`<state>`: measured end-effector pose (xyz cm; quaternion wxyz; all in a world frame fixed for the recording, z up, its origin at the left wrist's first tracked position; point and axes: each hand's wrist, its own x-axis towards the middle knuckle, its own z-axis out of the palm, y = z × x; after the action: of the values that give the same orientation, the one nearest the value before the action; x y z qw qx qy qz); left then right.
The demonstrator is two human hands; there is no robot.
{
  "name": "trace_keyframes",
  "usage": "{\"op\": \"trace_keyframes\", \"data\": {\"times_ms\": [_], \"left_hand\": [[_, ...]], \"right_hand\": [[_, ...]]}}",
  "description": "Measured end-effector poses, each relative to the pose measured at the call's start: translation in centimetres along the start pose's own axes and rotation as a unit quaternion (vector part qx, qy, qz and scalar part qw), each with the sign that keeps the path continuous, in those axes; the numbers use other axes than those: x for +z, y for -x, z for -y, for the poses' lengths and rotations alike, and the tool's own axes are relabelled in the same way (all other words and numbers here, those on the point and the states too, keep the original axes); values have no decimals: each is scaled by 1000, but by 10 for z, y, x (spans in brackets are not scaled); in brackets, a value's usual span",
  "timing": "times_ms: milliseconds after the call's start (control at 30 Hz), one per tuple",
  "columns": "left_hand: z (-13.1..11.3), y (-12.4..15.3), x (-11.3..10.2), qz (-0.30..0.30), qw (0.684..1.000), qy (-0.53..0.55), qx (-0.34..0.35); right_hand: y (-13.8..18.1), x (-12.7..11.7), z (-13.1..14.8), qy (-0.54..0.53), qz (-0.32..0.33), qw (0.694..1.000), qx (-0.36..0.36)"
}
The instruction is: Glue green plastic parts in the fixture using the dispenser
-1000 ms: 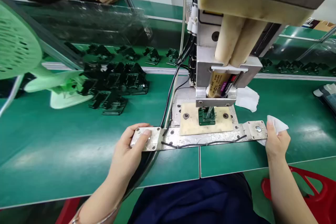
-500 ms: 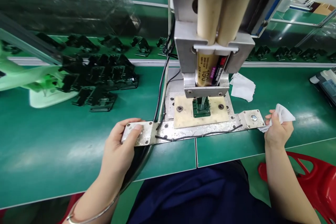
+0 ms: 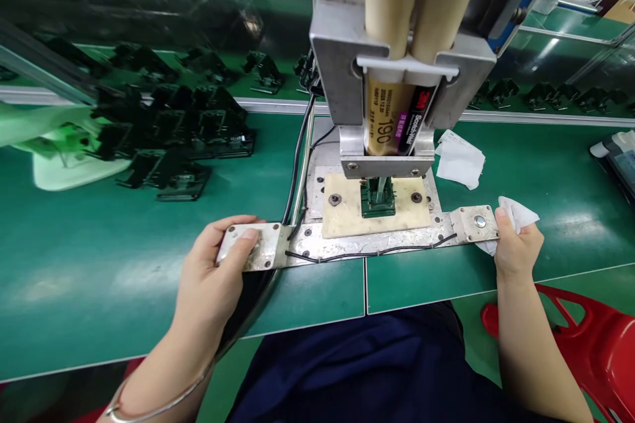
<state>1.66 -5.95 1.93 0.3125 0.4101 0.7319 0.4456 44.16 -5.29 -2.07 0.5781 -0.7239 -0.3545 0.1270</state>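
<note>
My left hand [image 3: 221,254] is closed around the left metal button block [image 3: 272,238], its thumb pressed on top. At the other end of the metal base, my right hand [image 3: 517,244] holds a crumpled white tissue [image 3: 518,213] and lies against the edge of the right button block [image 3: 469,225]. The round silver button on that block is uncovered. Between the hands a green-black part [image 3: 378,203] sits on a cream fixture plate [image 3: 342,221]. The nozzle under the glue cartridge [image 3: 380,120] reaches down into this part.
Several dark parts [image 3: 183,175] cluster on the green table at left, beside a pale green object [image 3: 64,165]. A white tissue [image 3: 460,160] lies right of the dispenser. More parts line the back shelf. Black cables run by the base; a red stool [image 3: 610,357] stands at right.
My right hand has moved left with the tissue, up to the right button block. My left hand keeps its grip on the left block. The camera view has shifted slightly.
</note>
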Motion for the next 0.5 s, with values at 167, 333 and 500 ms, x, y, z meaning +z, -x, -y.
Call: {"op": "trace_keyframes", "data": {"times_ms": [167,333,500], "left_hand": [[0,1,-2,-2,1000,-12,-4],[1,-1,-2,2,1000,-20,-3],[2,-2,-5,7,999,-49,8]], "right_hand": [[0,-2,-2,22,18,999,18],[0,-4,-4,40,41,998,30],[1,-4,0,64,50,996,43]]}}
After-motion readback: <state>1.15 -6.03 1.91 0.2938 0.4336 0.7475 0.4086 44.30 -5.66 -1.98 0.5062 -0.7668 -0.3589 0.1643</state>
